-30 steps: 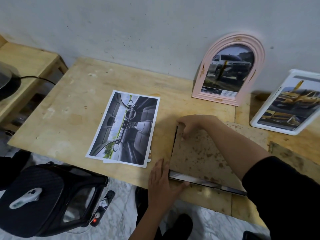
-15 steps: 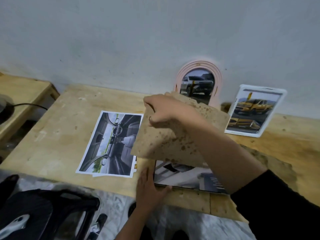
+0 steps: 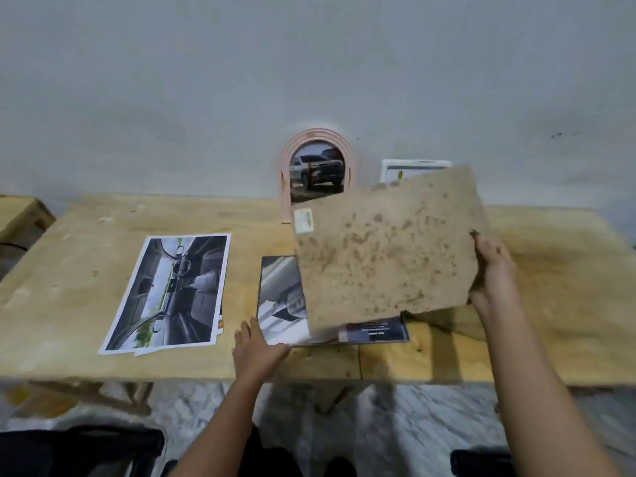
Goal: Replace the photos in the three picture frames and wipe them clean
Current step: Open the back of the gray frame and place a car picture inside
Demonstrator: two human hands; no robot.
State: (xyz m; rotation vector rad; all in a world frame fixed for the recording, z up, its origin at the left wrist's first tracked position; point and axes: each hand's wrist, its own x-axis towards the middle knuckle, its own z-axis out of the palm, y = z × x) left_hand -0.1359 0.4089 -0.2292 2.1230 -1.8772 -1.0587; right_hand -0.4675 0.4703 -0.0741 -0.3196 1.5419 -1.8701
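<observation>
My right hand (image 3: pixel 492 270) grips the right edge of a stained brown backing board (image 3: pixel 385 249) and holds it tilted above the table. Under it a dark frame with its old photo (image 3: pixel 282 297) lies flat near the front edge. My left hand (image 3: pixel 256 346) rests flat with straight fingers on that frame's front left corner. A stack of new car-interior photos (image 3: pixel 175 290) lies to the left. A pink arched frame (image 3: pixel 316 166) with a truck photo leans on the wall. A white frame (image 3: pixel 414 166) stands beside it, mostly hidden by the board.
The wooden table (image 3: pixel 86 235) stands against a grey wall. A lower wooden bench (image 3: pixel 17 211) sits at the far left. Something black (image 3: pixel 79 449) lies on the pale marbled floor below the table at the lower left.
My right hand lifted the backing board off the flat frame and carried it up and to the right, uncovering the old photo. My left hand stayed on the frame's corner.
</observation>
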